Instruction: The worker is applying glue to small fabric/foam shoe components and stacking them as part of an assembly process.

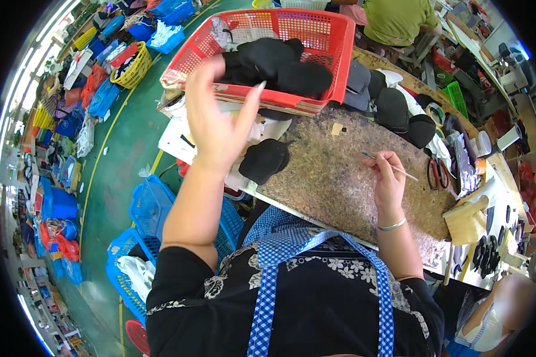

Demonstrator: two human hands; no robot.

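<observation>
My left hand (211, 122) is raised at the near left side of the red basket (343, 53), its thumb and fingers apart and nothing held. Dark, soft, rounded pieces (274, 62) lie heaped in the basket beyond the hand. My right hand (389, 178) is over the right half of the worn brown worktop (333, 178), pinching a thin paintbrush (410, 175) whose dark tip points left. A single black rounded piece (264, 161) rests at the worktop's left edge. A small tan scrap (337, 128) with a dark bit beside it lies farther back.
More dark rounded pieces (393, 110) line the back right edge. Red-handled scissors (438, 173) and a wooden block (467, 221) are at the right. Blue crates (128, 262) stand on the green floor at the left. One person (399, 21) sits beyond the bench, another (488, 315) at the lower right.
</observation>
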